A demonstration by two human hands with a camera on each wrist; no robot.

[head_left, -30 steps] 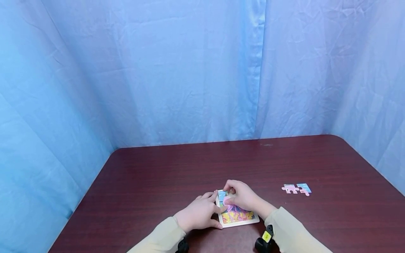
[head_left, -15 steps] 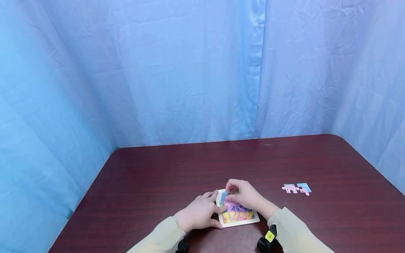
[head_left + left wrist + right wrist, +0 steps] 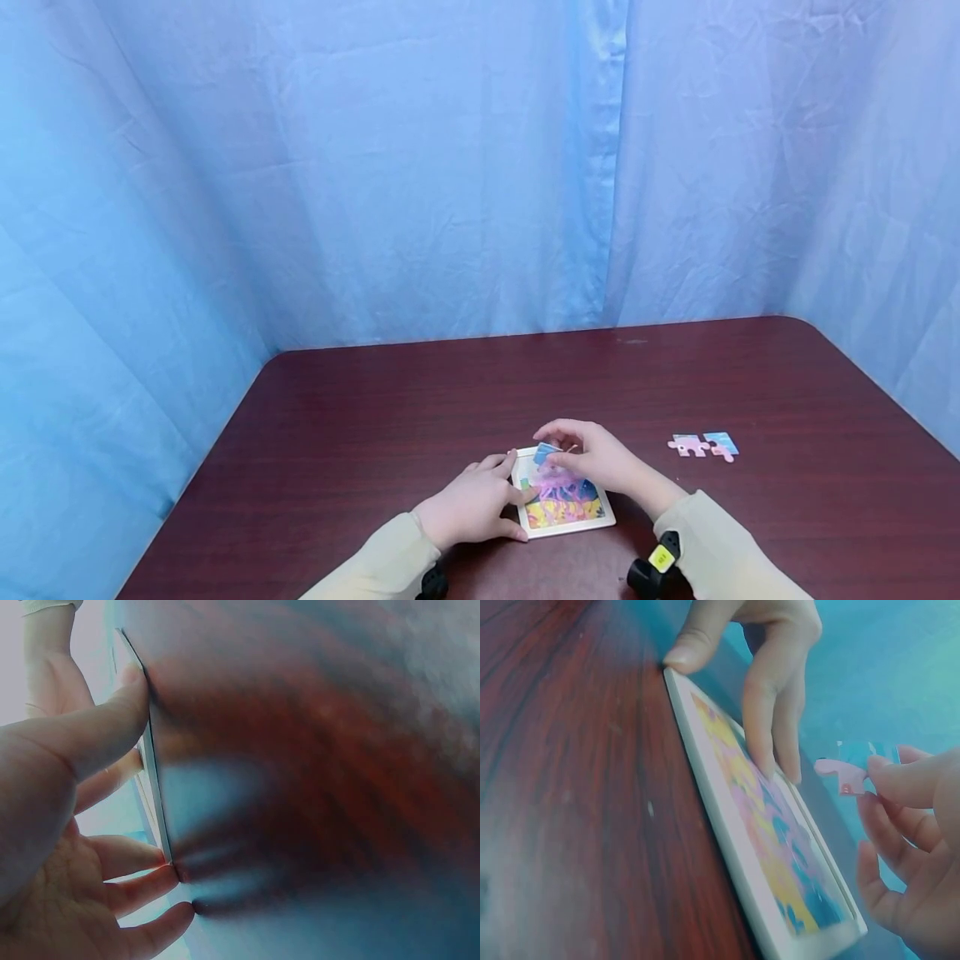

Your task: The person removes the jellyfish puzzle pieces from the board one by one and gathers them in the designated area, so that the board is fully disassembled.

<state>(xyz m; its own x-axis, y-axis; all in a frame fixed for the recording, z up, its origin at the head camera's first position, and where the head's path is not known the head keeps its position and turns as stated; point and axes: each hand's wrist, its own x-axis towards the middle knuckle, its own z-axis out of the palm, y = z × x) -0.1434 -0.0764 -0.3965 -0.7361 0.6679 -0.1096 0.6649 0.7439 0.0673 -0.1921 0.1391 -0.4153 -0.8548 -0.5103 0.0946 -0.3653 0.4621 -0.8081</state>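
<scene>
A white-rimmed jigsaw tray (image 3: 572,528) lies near the table's front. Its lower part shows a yellow and pink sea picture, while pale bare base shows at its upper left. My left hand (image 3: 472,502) steadies the tray's left side with fairly straight fingers. Its thumb (image 3: 684,658) touches the near corner, and one finger rests on the picture. Just above the tray's far part, my right hand (image 3: 588,454) pinches a blue and pink jigsaw piece (image 3: 847,775) between thumb and fingers. In the right wrist view this piece is clear of the tray.
Farther right on the dark red table (image 3: 420,400) lie a pink-and-blue jigsaw piece (image 3: 688,447) and a second one (image 3: 722,446) beside it. A light blue curtain (image 3: 450,183) hangs behind the table and along its sides.
My right hand has drawn back slightly to the right, lifting a blue and pink jigsaw piece off the tray's upper left, where pale base now shows. The left hand stays in place.
</scene>
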